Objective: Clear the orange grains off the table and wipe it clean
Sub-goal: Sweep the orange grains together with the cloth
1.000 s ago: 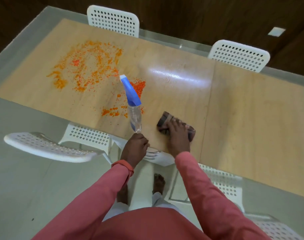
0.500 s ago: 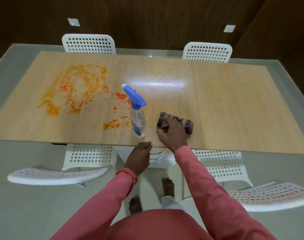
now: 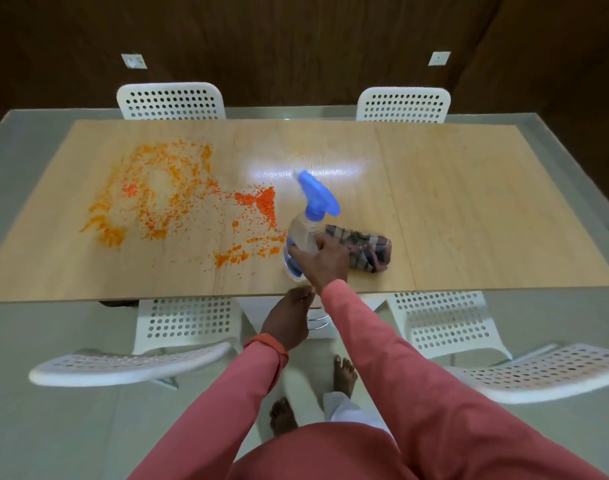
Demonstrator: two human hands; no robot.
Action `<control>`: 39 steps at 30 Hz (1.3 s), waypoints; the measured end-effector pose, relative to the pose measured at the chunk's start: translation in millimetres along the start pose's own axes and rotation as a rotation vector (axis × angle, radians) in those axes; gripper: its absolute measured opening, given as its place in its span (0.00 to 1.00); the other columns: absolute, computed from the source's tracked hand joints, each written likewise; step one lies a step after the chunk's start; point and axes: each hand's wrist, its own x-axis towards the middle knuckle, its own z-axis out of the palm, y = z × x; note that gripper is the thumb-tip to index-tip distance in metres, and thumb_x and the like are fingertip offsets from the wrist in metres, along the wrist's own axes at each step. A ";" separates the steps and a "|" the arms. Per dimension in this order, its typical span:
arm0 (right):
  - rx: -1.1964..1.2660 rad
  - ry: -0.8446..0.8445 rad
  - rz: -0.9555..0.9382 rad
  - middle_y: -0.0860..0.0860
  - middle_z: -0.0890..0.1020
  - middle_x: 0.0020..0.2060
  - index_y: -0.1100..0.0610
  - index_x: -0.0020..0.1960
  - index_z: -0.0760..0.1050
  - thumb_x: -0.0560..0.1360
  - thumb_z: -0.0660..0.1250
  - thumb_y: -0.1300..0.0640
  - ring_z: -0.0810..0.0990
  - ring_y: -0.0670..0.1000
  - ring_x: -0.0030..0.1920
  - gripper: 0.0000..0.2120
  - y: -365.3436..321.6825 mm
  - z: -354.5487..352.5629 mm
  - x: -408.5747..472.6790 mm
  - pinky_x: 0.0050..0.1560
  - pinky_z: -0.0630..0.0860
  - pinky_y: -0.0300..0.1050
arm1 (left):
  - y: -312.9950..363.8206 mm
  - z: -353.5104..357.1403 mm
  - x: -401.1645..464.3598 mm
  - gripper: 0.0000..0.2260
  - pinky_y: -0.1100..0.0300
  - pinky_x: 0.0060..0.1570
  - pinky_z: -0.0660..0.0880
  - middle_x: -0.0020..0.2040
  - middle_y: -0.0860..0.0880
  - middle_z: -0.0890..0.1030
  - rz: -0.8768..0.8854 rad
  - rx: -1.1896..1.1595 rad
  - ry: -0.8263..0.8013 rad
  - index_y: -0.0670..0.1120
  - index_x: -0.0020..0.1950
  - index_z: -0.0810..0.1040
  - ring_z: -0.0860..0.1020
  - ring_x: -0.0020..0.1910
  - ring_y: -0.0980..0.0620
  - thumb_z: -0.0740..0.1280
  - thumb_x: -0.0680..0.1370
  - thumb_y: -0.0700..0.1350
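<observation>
Orange grains are scattered over the left half of the wooden table, with a denser patch near the middle. A clear spray bottle with a blue trigger head stands near the front edge. My right hand grips the bottle's lower body, thumb on its left side. A checked cloth lies bunched just right of the bottle, free of my hand. My left hand hangs just below the table's front edge, fingers loosely curled, holding nothing.
Two white perforated chairs stand at the far side. Two more are tucked under the near edge on either side of me, their backs sticking out toward me. A dark wall lies behind the table.
My right hand left the cloth and moved left onto the spray bottle. My left hand, which let go of the bottle earlier, stays below the table edge.
</observation>
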 end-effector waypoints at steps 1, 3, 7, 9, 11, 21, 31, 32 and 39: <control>0.001 0.049 -0.006 0.47 0.85 0.40 0.53 0.48 0.84 0.65 0.78 0.45 0.80 0.45 0.40 0.17 3.1 -10.5 -2.6 0.43 0.73 0.39 | -1.8 2.3 0.8 0.28 0.57 0.69 0.67 0.74 0.46 0.67 0.016 0.009 0.006 0.44 0.75 0.65 0.64 0.72 0.48 0.63 0.75 0.35; 0.002 0.167 -0.014 0.46 0.81 0.36 0.53 0.46 0.83 0.64 0.80 0.47 0.74 0.42 0.38 0.14 10.6 -38.4 -8.0 0.43 0.69 0.36 | -3.5 3.5 2.7 0.27 0.55 0.69 0.67 0.74 0.45 0.67 0.044 0.030 0.007 0.41 0.74 0.67 0.65 0.72 0.46 0.64 0.74 0.34; -0.038 0.373 0.055 0.48 0.81 0.31 0.53 0.39 0.80 0.61 0.78 0.45 0.79 0.51 0.35 0.15 37.9 -89.5 -12.5 0.38 0.73 0.42 | -7.9 -1.1 9.1 0.25 0.55 0.67 0.69 0.73 0.45 0.69 0.078 0.058 0.009 0.41 0.71 0.71 0.67 0.70 0.45 0.65 0.73 0.35; -0.049 0.440 0.122 0.48 0.80 0.31 0.53 0.37 0.78 0.62 0.78 0.45 0.78 0.52 0.33 0.15 50.8 -110.3 -9.7 0.36 0.70 0.43 | -7.8 -2.6 11.6 0.25 0.55 0.66 0.70 0.71 0.45 0.71 0.076 0.049 0.008 0.40 0.70 0.72 0.68 0.69 0.45 0.65 0.73 0.34; -0.063 0.512 0.181 0.47 0.79 0.32 0.52 0.38 0.77 0.64 0.77 0.44 0.77 0.52 0.34 0.14 58.6 -128.6 -4.2 0.37 0.69 0.42 | -6.5 -1.9 13.0 0.24 0.54 0.65 0.71 0.71 0.44 0.72 0.075 0.052 0.007 0.40 0.70 0.73 0.69 0.68 0.45 0.65 0.73 0.33; -0.022 0.523 0.323 0.56 0.84 0.46 0.58 0.52 0.79 0.69 0.74 0.49 0.78 0.57 0.42 0.17 80.0 -157.3 59.0 0.45 0.68 0.41 | -6.3 -3.9 18.4 0.24 0.58 0.67 0.68 0.74 0.49 0.67 0.036 0.043 -0.043 0.43 0.73 0.70 0.64 0.71 0.51 0.63 0.75 0.35; -0.065 0.412 0.351 0.59 0.84 0.50 0.61 0.55 0.78 0.70 0.75 0.43 0.80 0.62 0.53 0.24 109.5 -158.6 67.5 0.50 0.74 0.48 | -4.7 -4.1 17.1 0.25 0.57 0.66 0.70 0.74 0.50 0.67 0.020 0.035 -0.056 0.44 0.73 0.69 0.64 0.71 0.51 0.63 0.75 0.35; -0.082 0.405 0.373 0.60 0.83 0.50 0.61 0.55 0.78 0.70 0.75 0.43 0.80 0.63 0.53 0.24 109.9 -156.6 65.1 0.50 0.74 0.49 | -5.0 -4.5 16.6 0.25 0.57 0.66 0.71 0.74 0.49 0.67 0.021 0.034 -0.048 0.44 0.72 0.69 0.65 0.71 0.51 0.63 0.75 0.34; -0.096 0.443 0.458 0.56 0.80 0.45 0.57 0.53 0.70 0.71 0.73 0.48 0.80 0.61 0.48 0.19 108.9 -124.6 20.4 0.48 0.74 0.49 | -3.1 -4.2 15.6 0.26 0.57 0.65 0.72 0.74 0.50 0.67 0.013 0.039 -0.046 0.44 0.73 0.69 0.64 0.71 0.52 0.63 0.74 0.34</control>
